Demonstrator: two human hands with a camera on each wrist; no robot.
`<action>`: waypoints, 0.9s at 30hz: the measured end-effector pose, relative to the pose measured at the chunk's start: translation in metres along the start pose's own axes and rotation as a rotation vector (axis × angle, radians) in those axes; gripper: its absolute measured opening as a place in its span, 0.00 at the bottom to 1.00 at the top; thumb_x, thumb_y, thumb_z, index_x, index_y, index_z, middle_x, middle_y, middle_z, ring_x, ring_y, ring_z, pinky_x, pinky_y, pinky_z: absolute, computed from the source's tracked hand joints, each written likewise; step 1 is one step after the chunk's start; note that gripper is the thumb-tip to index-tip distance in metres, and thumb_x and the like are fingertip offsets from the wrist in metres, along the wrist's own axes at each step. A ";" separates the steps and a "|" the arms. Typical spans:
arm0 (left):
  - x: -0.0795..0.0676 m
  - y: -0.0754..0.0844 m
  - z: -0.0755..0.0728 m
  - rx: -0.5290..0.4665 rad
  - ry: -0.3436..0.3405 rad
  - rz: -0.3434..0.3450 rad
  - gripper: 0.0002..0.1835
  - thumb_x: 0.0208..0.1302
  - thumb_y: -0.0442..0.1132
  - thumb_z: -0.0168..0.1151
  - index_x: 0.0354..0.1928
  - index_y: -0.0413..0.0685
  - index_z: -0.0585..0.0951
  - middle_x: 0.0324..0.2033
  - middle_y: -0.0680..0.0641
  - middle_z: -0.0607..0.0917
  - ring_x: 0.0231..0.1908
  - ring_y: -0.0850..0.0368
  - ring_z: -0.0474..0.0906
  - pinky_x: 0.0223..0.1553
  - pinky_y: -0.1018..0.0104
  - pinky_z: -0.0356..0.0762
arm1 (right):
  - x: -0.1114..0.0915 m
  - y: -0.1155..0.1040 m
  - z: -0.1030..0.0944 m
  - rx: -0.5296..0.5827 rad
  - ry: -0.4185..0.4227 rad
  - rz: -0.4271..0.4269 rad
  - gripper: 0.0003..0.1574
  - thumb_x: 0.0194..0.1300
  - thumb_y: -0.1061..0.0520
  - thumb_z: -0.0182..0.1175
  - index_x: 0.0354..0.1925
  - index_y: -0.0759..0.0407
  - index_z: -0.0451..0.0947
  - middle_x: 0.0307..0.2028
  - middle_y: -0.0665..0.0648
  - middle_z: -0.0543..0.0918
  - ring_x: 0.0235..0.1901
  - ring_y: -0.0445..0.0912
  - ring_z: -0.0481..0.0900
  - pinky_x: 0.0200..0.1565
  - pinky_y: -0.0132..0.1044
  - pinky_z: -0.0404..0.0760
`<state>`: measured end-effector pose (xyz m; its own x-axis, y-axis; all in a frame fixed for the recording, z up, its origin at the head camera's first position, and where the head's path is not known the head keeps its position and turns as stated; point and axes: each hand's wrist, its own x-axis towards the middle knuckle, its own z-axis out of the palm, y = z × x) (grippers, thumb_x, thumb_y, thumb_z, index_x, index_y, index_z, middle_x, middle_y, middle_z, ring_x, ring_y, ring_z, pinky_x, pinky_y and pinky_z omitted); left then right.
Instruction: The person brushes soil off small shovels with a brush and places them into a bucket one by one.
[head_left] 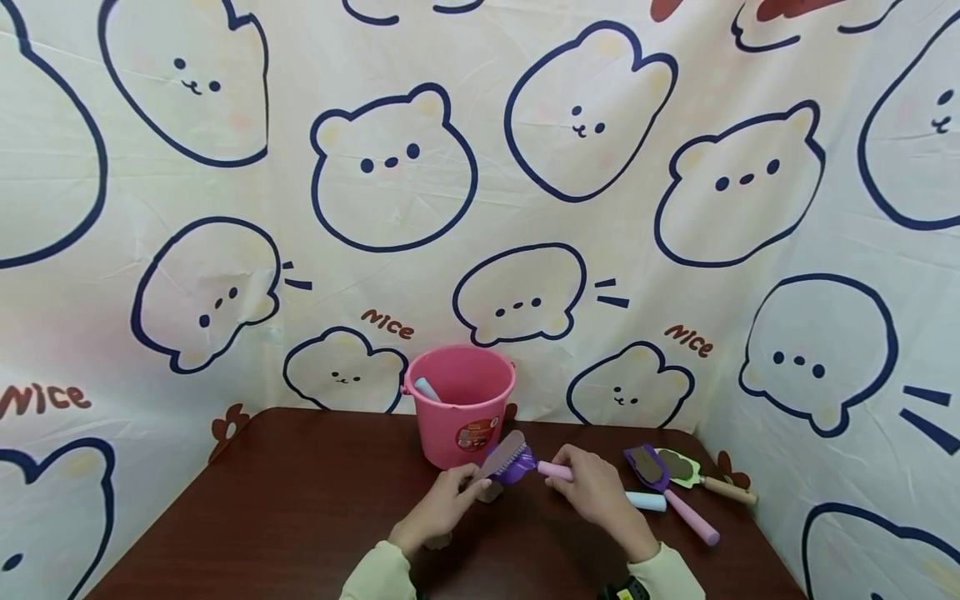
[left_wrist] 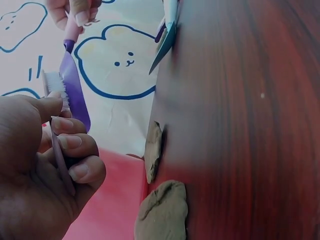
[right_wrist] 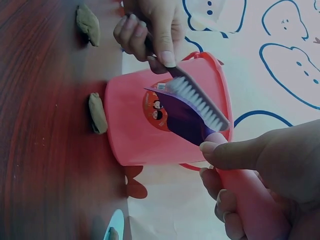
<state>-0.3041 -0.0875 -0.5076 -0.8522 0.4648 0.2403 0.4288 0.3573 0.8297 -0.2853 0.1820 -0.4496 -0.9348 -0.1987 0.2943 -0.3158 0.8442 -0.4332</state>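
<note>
In the head view my left hand (head_left: 444, 504) grips a small brush (head_left: 504, 450) with a mauve handle and white bristles. My right hand (head_left: 596, 487) holds the pink handle (right_wrist: 250, 205) of a toy shovel with a purple blade (right_wrist: 182, 117). Both tools are raised above the table, and the bristles (right_wrist: 195, 100) lie against the blade. Just behind them stands a pink bucket (head_left: 450, 433). On the table below the left hand are two flattened brown lumps, one larger lump (left_wrist: 162, 212) and one thinner lump (left_wrist: 153, 152).
To the right lie a purple shovel (head_left: 692, 517) with a pink handle, a green one with a wooden handle (head_left: 729, 490), both with brown material on their blades, and a light blue handle (head_left: 645, 501). A pale blue piece (head_left: 426, 388) pokes up inside the bucket. A bear-print cloth (head_left: 495, 208) surrounds the dark table (head_left: 322, 500).
</note>
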 end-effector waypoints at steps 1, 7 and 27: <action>0.000 -0.001 -0.001 0.008 0.003 0.004 0.18 0.80 0.48 0.50 0.51 0.38 0.79 0.38 0.37 0.80 0.33 0.61 0.73 0.34 0.69 0.68 | 0.000 0.000 -0.001 0.001 0.002 0.001 0.14 0.60 0.52 0.75 0.38 0.52 0.79 0.31 0.49 0.83 0.28 0.43 0.74 0.34 0.40 0.74; -0.001 -0.006 -0.004 0.030 0.011 -0.006 0.19 0.80 0.48 0.51 0.51 0.38 0.80 0.34 0.43 0.79 0.32 0.62 0.72 0.33 0.69 0.69 | -0.002 0.001 -0.006 -0.012 0.025 -0.008 0.13 0.60 0.52 0.75 0.38 0.52 0.79 0.30 0.49 0.83 0.27 0.42 0.73 0.33 0.40 0.73; -0.003 -0.015 -0.017 0.072 0.037 -0.008 0.19 0.80 0.47 0.52 0.49 0.35 0.80 0.27 0.52 0.72 0.26 0.64 0.67 0.29 0.70 0.66 | -0.002 0.007 -0.021 -0.014 0.012 0.039 0.12 0.60 0.53 0.74 0.37 0.51 0.80 0.31 0.48 0.82 0.28 0.43 0.74 0.36 0.42 0.74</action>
<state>-0.3126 -0.1078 -0.5122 -0.8656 0.4318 0.2537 0.4415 0.4186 0.7937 -0.2825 0.1988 -0.4350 -0.9444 -0.1599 0.2874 -0.2769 0.8581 -0.4325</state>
